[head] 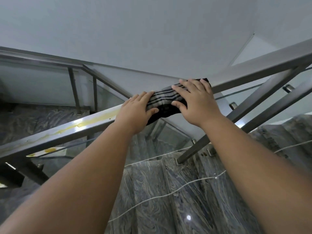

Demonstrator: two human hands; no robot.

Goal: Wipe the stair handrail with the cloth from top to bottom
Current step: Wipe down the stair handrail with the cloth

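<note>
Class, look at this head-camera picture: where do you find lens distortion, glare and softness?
Head view: the wide lens bows the straight handrail and stretches both forearms at the lower edge; a bright glare spot sits on the marble step; light is flat, shadows faint; the cloth under both hands looks slightly soft.

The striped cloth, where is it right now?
In the head view, the striped cloth is draped over the metal handrail near centre, pressed under the left hand and right hand.

There was only one camera, worn on the person's head. It looked forward and down, close over both arms. The handrail point(70, 130) ran from 8 o'clock toward the middle, and the stairs point(168, 191) lay at 6 o'clock.
</note>
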